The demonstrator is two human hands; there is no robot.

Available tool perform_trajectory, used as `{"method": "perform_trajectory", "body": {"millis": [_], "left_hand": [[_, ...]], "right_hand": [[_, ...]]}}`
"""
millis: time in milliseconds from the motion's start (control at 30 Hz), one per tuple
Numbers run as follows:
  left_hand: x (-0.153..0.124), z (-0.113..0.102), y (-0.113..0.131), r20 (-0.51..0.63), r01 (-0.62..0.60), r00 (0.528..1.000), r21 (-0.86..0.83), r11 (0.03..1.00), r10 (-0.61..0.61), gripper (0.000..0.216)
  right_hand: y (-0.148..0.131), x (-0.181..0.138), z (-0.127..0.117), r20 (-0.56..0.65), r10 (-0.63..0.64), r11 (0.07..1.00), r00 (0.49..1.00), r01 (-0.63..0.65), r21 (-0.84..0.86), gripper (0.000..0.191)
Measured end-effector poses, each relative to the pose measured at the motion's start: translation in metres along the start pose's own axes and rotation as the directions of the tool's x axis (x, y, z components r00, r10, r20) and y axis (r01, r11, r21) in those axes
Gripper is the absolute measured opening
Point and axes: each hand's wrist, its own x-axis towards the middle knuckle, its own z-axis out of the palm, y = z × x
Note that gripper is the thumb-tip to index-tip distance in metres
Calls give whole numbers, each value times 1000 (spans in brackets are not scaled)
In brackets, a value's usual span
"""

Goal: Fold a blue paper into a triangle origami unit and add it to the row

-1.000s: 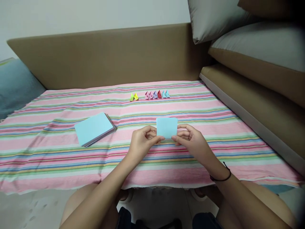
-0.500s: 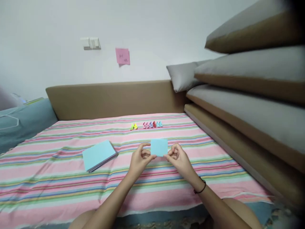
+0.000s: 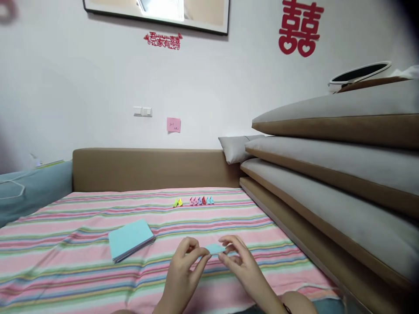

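A small light blue sheet of paper (image 3: 215, 249) is held in the air between my two hands, tilted so that it looks like a thin strip. My left hand (image 3: 186, 268) pinches its near left edge between thumb and finger. At the right end, my right hand (image 3: 240, 264) has its thumb and fingers closed on the paper, the other fingers curled. Beyond the hands, a row of small folded paper pieces stands on the striped cloth: yellow ones (image 3: 177, 203) and, to their right, several pink, purple, red and blue ones (image 3: 201, 200).
A stack of larger paper sheets (image 3: 131, 237), light blue on top, lies left of my hands on the striped cloth (image 3: 81, 279). Thick grey and brown cushions (image 3: 321, 165) are piled along the right. A brown backrest (image 3: 153, 170) runs along the wall behind.
The view has tipped upward, showing more wall. The blue paper, earlier facing me broadly, is now tilted almost edge-on, and my hands have shifted their fingers along its near edge.
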Motion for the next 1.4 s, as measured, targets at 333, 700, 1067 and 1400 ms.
{"method": "perform_trajectory", "body": {"millis": [333,700,1067,1400], "left_hand": [[-26,-41,69,235,176,963,-190,966,-129,12],[-37,-68,110,182,234,962,-153,960,-205,11],[-29,-53,81,210,342,929,-181,922,-303,18],[-5,-4,5,168,433,901,-279,857,-401,24]], "right_hand": [[-67,-55,5,257,-200,869,946,292,-399,15],[-86,-92,-18,221,-226,805,949,310,-505,17],[-62,-62,-14,142,-189,873,972,233,-429,20],[-20,15,-6,220,-100,917,970,175,-358,23]]}}
